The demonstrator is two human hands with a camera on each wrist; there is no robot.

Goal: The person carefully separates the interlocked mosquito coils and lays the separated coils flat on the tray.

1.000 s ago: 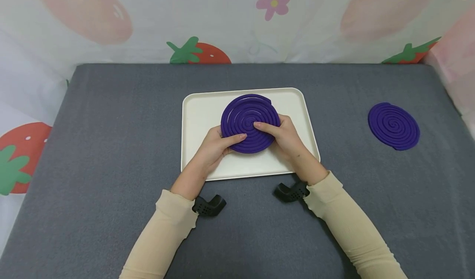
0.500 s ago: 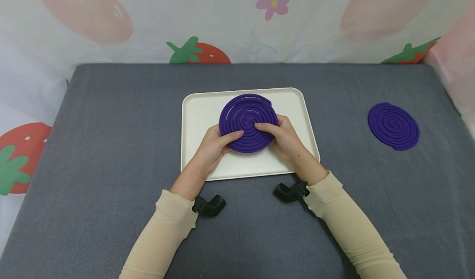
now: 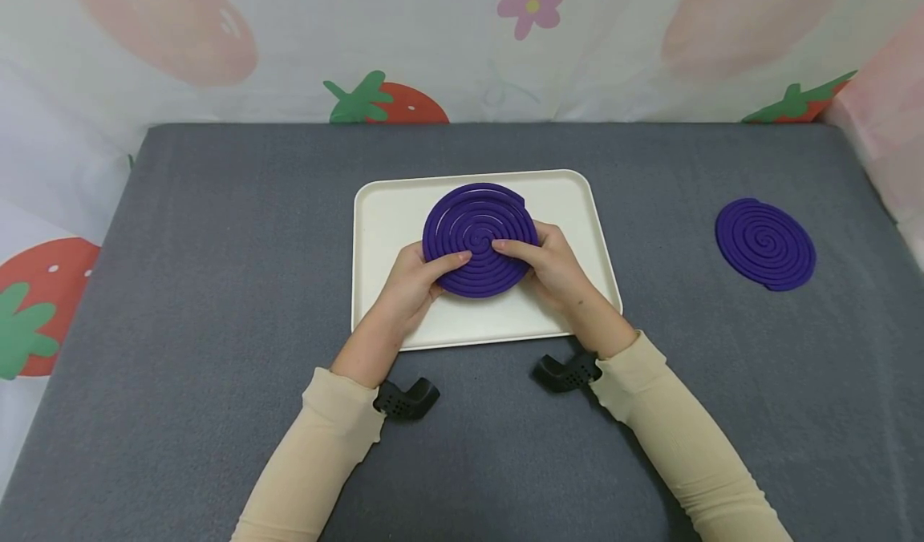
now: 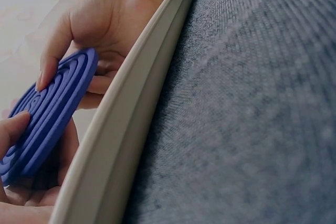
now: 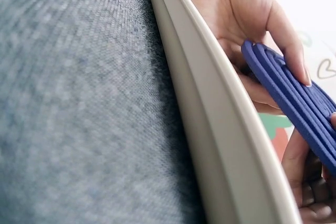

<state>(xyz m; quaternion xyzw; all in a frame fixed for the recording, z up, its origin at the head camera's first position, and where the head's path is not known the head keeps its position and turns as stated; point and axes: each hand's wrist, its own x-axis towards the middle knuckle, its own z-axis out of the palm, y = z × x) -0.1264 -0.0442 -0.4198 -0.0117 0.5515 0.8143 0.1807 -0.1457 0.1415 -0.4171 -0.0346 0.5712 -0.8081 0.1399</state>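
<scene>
Both hands hold a flat purple spiral coaster (image 3: 480, 205) over a cream tray (image 3: 386, 213). My left hand (image 3: 411, 285) grips its lower left side, thumb across the top face and fingers underneath. On the right side my right hand (image 3: 557, 269) pinches it the same way, its thumb tip close to the spiral's centre. In the left wrist view the coaster (image 4: 58, 103) is tilted, with fingers curled beneath it. The right wrist view shows the coaster's edge (image 5: 289, 106) above the tray's rim (image 5: 226, 124). Most of the fingers are hidden under the coaster in the head view.
A second purple spiral coaster (image 3: 767, 245) lies flat on the grey cloth-covered table (image 3: 216, 285), to the right of the tray. A curtain (image 3: 462, 37) printed with strawberries and a flower hangs behind the table's far edge. Black wrist cameras (image 3: 407, 400) sit near both cuffs.
The held coaster has shifted slightly to the left, with both thumbs still on its top face. The tray and the second coaster stay where they were.
</scene>
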